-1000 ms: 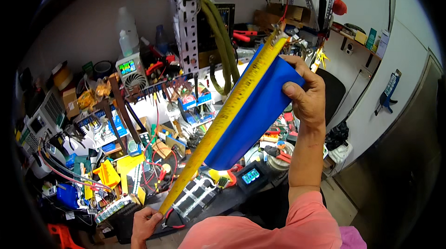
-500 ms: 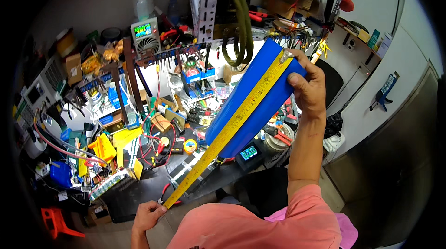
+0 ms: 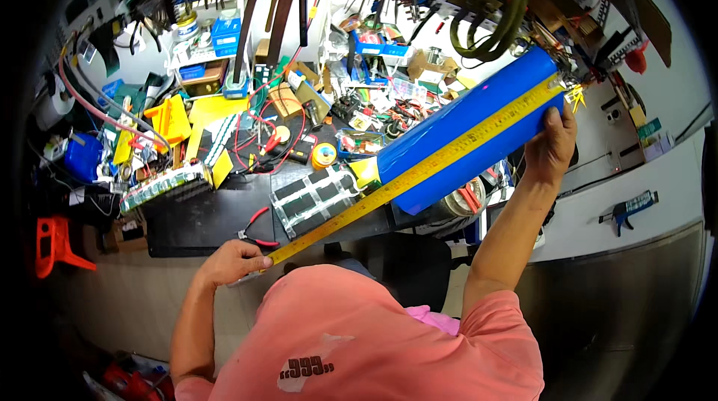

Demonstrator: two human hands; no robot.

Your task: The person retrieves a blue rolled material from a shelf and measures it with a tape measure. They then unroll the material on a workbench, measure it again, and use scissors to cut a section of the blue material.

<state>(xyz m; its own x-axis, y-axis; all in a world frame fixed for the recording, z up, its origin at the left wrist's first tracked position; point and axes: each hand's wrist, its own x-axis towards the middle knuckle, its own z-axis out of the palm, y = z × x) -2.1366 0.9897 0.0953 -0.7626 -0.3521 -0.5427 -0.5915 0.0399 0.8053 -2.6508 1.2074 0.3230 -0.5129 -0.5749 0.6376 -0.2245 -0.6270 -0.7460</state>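
Head view, looking down: a person's two bare hands held a yellow measuring tape [image 3: 449,153] stretched slantwise along a glossy blue sheet [image 3: 471,108], above the right part of a cluttered black workbench [image 3: 194,214]. The right hand [image 3: 552,147] gripped the sheet's upper right end, thumb on the front face; the tape's tip lay near that thumb (whether the hidden fingers also pinned it, one could not tell). The left hand [image 3: 235,260] pinched the tape's lower left stretch between thumb and fingers, well past the sheet's end and near some red-handled pliers [image 3: 266,242]. Over the last half second, sheet and tape had swung together to a flatter slant, farther right in view. A second earlier the tape had followed the sheet's left edge; now it crossed the face with blue on both sides, which seemed to set its markings squarely against the sheet's length. Its bare part ran on beside a black block [image 3: 318,203] bound in pale strips
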